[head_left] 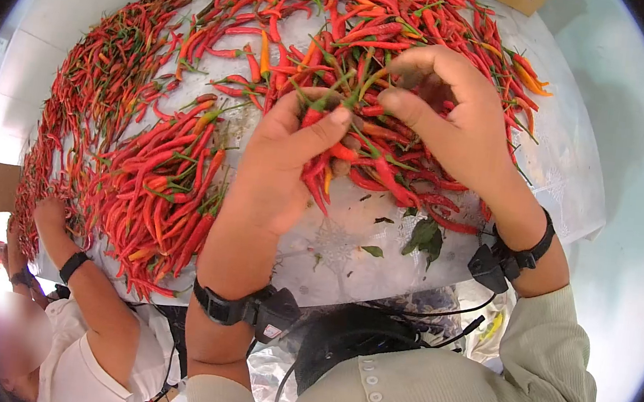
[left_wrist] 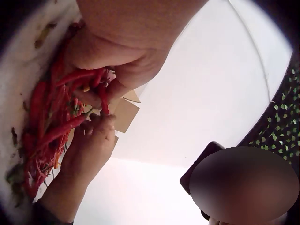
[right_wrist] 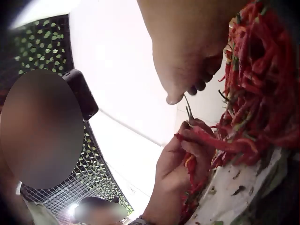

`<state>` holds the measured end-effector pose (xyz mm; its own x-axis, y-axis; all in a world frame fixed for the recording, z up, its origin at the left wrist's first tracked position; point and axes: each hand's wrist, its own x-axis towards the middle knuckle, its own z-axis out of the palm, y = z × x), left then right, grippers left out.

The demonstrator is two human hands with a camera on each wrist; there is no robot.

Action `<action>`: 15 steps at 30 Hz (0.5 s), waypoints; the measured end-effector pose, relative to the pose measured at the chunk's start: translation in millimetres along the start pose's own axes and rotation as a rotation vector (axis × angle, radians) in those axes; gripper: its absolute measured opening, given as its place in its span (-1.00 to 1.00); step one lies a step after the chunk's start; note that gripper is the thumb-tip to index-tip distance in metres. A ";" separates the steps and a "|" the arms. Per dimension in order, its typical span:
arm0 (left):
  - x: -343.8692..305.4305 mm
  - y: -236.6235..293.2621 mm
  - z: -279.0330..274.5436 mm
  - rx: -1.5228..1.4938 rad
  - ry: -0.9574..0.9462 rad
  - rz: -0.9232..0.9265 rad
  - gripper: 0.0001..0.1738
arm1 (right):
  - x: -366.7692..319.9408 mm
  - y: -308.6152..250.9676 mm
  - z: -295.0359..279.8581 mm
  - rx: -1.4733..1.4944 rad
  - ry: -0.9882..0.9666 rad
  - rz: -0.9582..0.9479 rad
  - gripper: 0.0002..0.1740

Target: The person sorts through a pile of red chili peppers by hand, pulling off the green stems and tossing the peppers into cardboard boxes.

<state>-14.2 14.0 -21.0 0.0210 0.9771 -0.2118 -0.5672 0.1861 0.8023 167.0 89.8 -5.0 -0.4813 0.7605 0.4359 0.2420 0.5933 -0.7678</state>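
Observation:
The left hand [head_left: 279,161] holds several red chilies; one chili [head_left: 315,114] has its green stem pointing up by the thumb. From the right, the right hand [head_left: 464,118] reaches over with bent fingers and the thumb apart from them, close to green stems. In the right wrist view, the left hand [right_wrist: 176,166] pinches a red chili [right_wrist: 211,140], whose thin stem rises toward the gap between the right hand's [right_wrist: 187,61] thumb and fingers. The left wrist view has the left hand [left_wrist: 122,47] around chilies, with the right hand [left_wrist: 89,152] close below it.
A bundled pile of chilies [head_left: 153,199] lies left of the left forearm, and loose chilies [head_left: 108,69] spread far across the covered table [head_left: 331,261]. Dark green leaves [head_left: 424,239] lie near the front edge. Another person's arm [head_left: 85,254] reaches in at the lower left.

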 end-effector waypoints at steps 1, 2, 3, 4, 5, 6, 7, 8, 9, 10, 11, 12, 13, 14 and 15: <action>-1.1 4.0 -0.1 -0.021 0.019 0.000 -0.73 | 0.7 -4.9 -8.5 -0.004 -0.070 0.025 -0.67; -1.6 6.1 -0.1 -0.043 0.039 0.000 -0.71 | 0.7 -7.5 -12.6 -0.007 -0.141 0.050 -0.65; -0.7 5.1 -0.8 -0.041 0.040 0.004 -0.71 | -0.2 -7.9 -11.7 -0.065 -0.194 -0.025 -0.66; 1.0 3.2 -1.8 -0.040 0.041 0.007 -0.71 | -1.4 -8.3 -10.0 -0.122 -0.247 -0.100 -0.66; 1.9 1.7 -1.8 -0.038 0.041 0.009 -0.71 | -2.6 -8.0 -8.2 -0.179 -0.298 -0.175 -0.66; 1.3 1.1 -0.7 -0.039 0.033 0.010 -0.71 | -4.5 -5.2 -3.7 -0.160 -0.329 -0.177 -0.67; 0.3 0.7 0.7 -0.040 0.024 0.010 -0.71 | -7.3 -0.8 2.7 -0.140 -0.358 -0.179 -0.67; 0.0 1.0 1.4 -0.039 0.013 0.009 -0.70 | -8.9 1.5 6.2 -0.121 -0.384 -0.180 -0.68; 0.1 1.5 1.0 -0.052 0.017 0.024 -0.70 | -8.3 1.9 5.9 -0.123 -0.351 -0.211 -0.73; 0.1 2.1 0.1 -0.067 0.022 0.041 -0.69 | -7.7 0.3 4.5 -0.049 -0.315 -0.102 -0.73; 0.2 2.7 -0.7 -0.083 0.027 0.058 -0.69 | -6.5 -2.2 2.2 0.024 -0.281 0.005 -0.73; 0.3 3.6 -1.5 -0.083 0.039 0.064 -0.68 | -5.9 -3.4 0.7 0.096 -0.246 0.113 -0.74; 0.5 4.7 -2.2 -0.083 0.051 0.070 -0.67 | -4.2 1.4 -1.6 0.167 -0.232 0.159 -0.76; 0.9 5.2 -2.4 -0.083 0.064 0.077 -0.67 | -2.4 2.0 -2.4 0.258 -0.238 0.202 -0.76; 1.6 4.4 -1.9 -0.057 0.042 0.067 -0.66 | -0.6 1.4 -3.6 0.349 -0.244 0.245 -0.76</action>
<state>-18.2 16.2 -18.9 -0.0522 0.9818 -0.1827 -0.6122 0.1131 0.7826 170.7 91.1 -4.6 -0.6387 0.7580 0.1323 0.0958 0.2489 -0.9638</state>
